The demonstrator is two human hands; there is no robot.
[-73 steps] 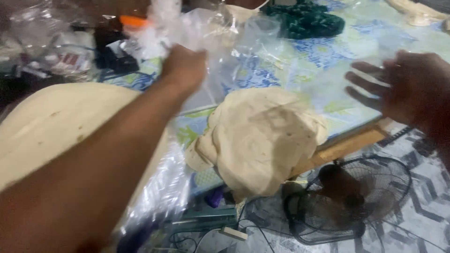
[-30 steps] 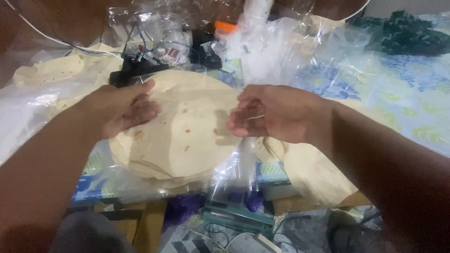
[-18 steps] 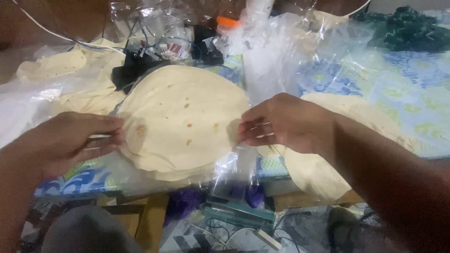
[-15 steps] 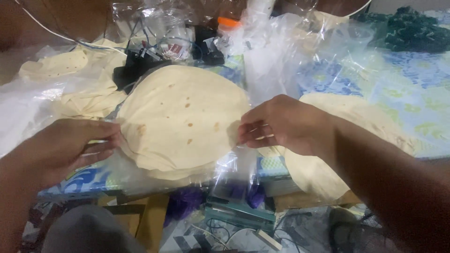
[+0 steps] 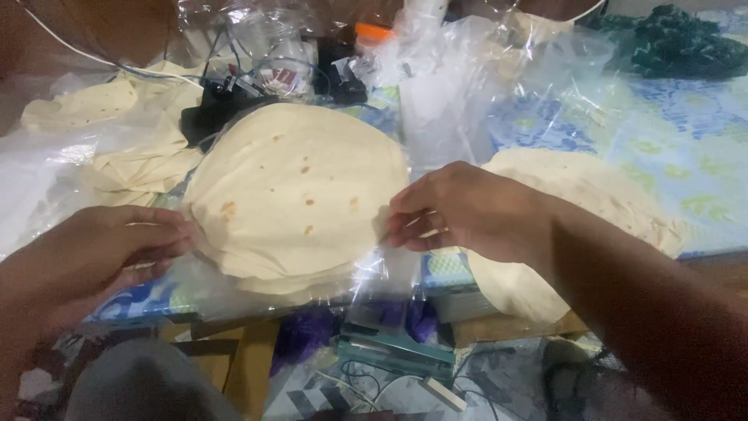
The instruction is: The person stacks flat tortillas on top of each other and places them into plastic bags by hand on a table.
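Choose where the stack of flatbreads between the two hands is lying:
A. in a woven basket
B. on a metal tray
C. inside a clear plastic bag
C: clear plastic bag film wraps the stack of flatbreads, pinched by the left hand and right hand.

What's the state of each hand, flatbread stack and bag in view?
Left hand: fingers curled, gripping the left edge of the clear plastic bag.
Right hand: pinching the bag's right edge.
Round pale flatbread stack in the clear plastic bag: flat, inside the bag.
Second flatbread stack: lying flat on the right, untouched.
Loose flatbreads: spread out on plastic, far left.
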